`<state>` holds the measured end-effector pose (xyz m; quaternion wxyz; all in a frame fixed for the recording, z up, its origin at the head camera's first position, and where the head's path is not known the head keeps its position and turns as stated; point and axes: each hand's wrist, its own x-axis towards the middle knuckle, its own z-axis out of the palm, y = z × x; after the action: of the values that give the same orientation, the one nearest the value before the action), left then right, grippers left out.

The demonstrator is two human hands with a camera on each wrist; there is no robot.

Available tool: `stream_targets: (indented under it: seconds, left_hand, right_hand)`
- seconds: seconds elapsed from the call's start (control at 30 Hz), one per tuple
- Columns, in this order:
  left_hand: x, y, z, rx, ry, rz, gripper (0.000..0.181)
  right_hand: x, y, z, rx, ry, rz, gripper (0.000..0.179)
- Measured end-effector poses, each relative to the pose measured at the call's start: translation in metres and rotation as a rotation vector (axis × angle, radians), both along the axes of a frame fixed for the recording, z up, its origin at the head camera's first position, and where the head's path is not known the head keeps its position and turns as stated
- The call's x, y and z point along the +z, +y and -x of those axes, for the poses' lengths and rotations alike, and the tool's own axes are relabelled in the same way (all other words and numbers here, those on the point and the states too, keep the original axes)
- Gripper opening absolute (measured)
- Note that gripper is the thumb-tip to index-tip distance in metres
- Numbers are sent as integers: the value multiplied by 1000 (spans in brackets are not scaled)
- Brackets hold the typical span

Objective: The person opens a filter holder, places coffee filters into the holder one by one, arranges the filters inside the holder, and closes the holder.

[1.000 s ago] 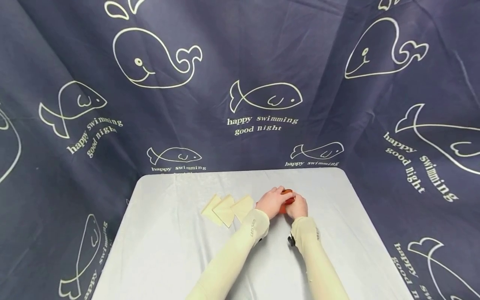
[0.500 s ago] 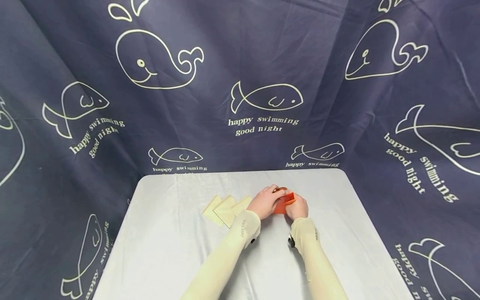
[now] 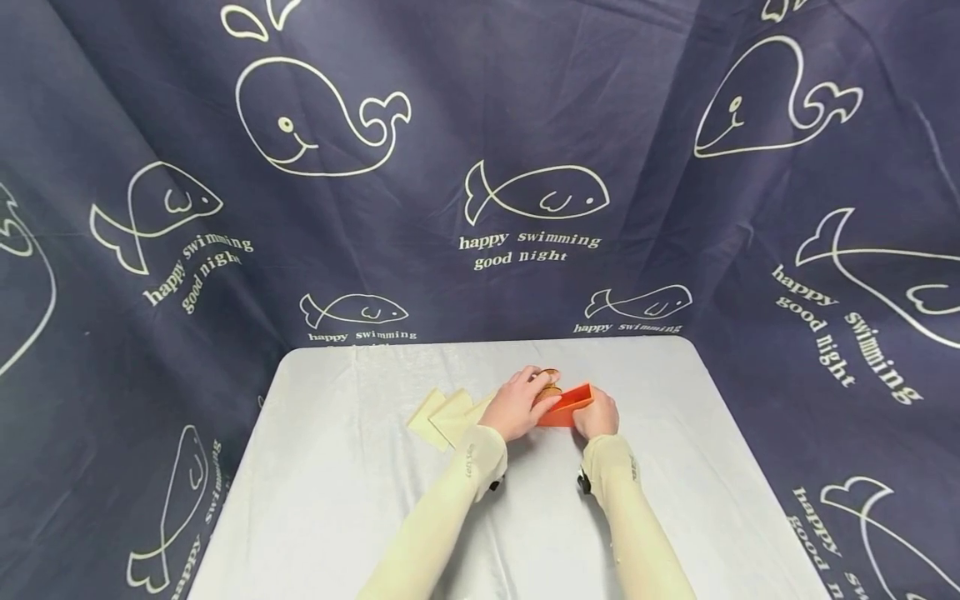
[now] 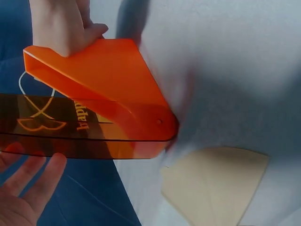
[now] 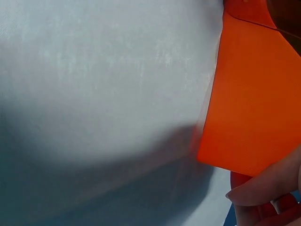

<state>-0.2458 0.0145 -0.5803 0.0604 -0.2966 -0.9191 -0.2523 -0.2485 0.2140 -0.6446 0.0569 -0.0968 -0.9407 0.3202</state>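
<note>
An orange wedge-shaped box [image 3: 558,418] with a hinged, see-through amber lid [image 4: 94,143] sits on the white table. Its lid is swung away to the left, baring the hollow inside. My left hand [image 3: 513,410] touches the lid; in the left wrist view its fingers [image 4: 47,176] are fairly straight, tips against the lid's outer side. At the box's right end my right hand [image 3: 598,414] grips the wall, with the thumb [image 5: 268,186] low on the box in the right wrist view. Just left of my left hand lie thin cream wedge-shaped pieces [image 3: 450,421], partly overlapping.
The white-covered table [image 3: 360,517] ends at the back against a dark blue curtain [image 3: 525,108] printed with fish and whales. The curtain also hangs along both sides. One cream piece [image 4: 216,183] shows beside the box's hinge in the left wrist view.
My left hand has moved left, swinging the lid away from the box so that its inside shows. My right hand has stayed at the box's right end.
</note>
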Motion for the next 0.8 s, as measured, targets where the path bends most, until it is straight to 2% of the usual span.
stream_targets:
  seconds: [0.27, 0.43, 0.6, 0.8]
  left_hand:
    - [-1, -14, 0, 42, 41, -73, 26]
    - [-4, -23, 0, 60, 60, -113, 24]
    - [-11, -31, -2, 82, 20, -201, 29]
    - [-16, -40, -4, 165, -24, -281, 29]
  right_hand:
    - [3, -2, -1, -26, -30, 33, 37]
    - [2, -3, -1, -37, -44, 44, 37]
    - [-1, -4, -1, -43, -49, 60, 40]
    - [-4, -3, -2, -30, -28, 57, 38]
